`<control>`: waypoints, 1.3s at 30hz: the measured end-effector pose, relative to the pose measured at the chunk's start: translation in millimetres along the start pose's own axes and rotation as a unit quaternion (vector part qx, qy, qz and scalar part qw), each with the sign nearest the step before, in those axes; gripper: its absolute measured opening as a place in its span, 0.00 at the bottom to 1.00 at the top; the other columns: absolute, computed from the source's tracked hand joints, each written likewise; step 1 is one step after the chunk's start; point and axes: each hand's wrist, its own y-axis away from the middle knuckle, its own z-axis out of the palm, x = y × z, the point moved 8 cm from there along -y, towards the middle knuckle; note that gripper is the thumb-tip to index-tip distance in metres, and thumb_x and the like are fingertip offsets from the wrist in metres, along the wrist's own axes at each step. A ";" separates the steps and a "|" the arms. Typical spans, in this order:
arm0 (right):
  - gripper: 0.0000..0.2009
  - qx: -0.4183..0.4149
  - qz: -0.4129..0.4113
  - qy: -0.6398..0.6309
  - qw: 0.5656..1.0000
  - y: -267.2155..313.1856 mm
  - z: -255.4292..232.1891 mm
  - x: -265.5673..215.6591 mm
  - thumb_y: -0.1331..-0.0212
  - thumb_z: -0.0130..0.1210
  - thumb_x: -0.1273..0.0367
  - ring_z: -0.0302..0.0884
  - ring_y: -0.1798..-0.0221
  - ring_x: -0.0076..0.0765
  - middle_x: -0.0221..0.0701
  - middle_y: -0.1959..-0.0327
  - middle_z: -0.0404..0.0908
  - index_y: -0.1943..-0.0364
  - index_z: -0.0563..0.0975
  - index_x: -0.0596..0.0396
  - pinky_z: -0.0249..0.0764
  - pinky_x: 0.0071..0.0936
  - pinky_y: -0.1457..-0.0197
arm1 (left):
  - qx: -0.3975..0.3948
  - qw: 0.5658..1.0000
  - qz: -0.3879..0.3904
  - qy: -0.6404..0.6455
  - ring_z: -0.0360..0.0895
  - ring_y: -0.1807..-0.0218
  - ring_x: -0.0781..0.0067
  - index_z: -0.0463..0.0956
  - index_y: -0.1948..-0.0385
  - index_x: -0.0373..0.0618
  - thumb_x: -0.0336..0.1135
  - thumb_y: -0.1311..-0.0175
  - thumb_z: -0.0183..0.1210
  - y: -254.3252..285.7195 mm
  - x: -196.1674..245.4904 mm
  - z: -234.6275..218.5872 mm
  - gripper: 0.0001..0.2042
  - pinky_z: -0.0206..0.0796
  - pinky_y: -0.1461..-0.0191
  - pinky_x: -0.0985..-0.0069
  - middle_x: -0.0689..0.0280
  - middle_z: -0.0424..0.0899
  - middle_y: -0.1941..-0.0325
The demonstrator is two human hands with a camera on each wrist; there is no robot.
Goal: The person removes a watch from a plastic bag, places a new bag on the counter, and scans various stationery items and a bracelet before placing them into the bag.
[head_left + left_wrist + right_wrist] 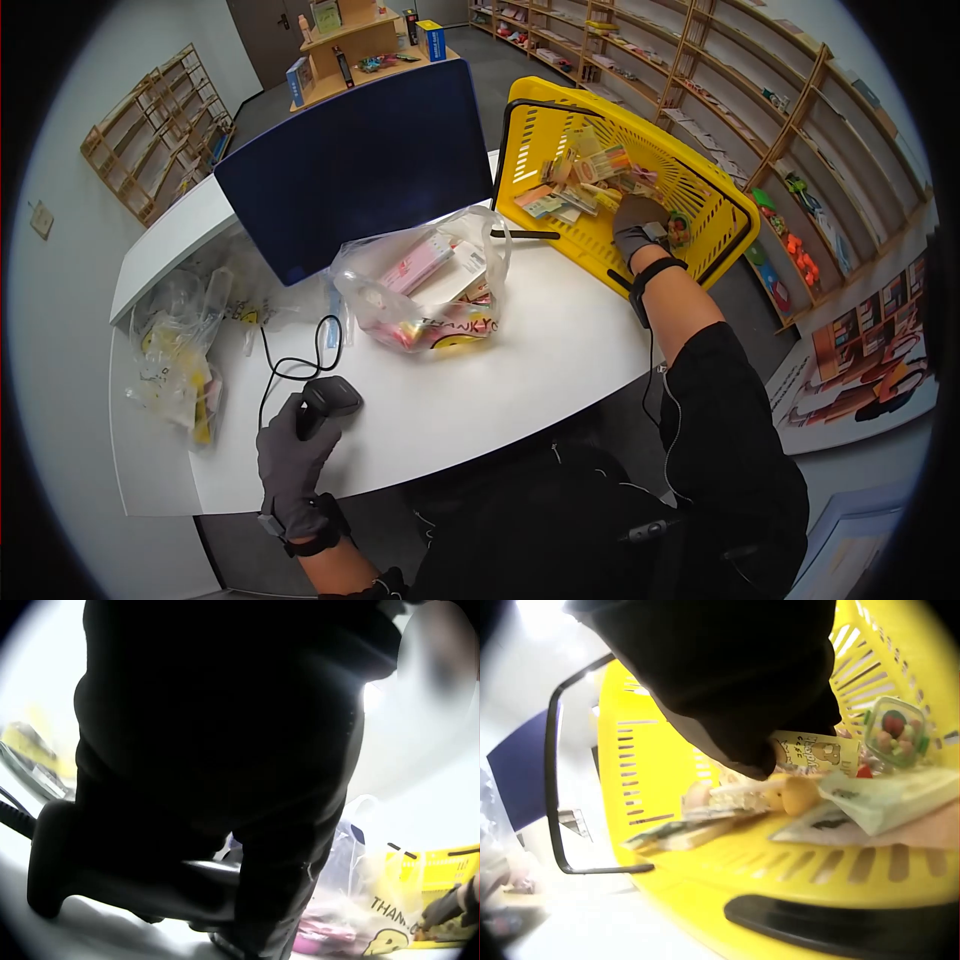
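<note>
My left hand [292, 462], in a dark grey glove, grips a black corded barcode scanner [332, 396] low over the white counter; in the left wrist view the hand is a dark silhouette around the scanner's handle [150, 889]. The right hand [638, 224], gloved too, reaches down into a yellow shopping basket [725, 205]. Its fingertips are right at a yellow packet with a bear print [821, 752]; I cannot tell whether they hold it. Around it lie several small packaged goods and a clear box of coloured pieces with green clips [897, 732].
A filled clear plastic bag [420, 330], with a pink box [418, 265] inside, stands mid-counter before a dark monitor [355, 170]. Crumpled plastic bags [180, 345] lie at the left. The scanner's cable [290, 375] loops over the counter [540, 350]. Shelves [690, 80] stand beyond.
</note>
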 end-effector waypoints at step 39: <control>0.27 -0.300 -0.203 -0.593 0.719 412.5 81.2 -255.2 0.20 0.58 0.70 0.89 0.42 0.28 0.34 0.43 0.91 0.20 0.73 0.62 0.85 0.30 0.34 | -0.051 0.971 0.229 0.048 0.89 0.58 0.47 0.93 0.59 0.50 0.40 0.46 0.83 55.6 82.3 98.7 0.14 0.80 0.51 0.58 0.58 0.94 0.62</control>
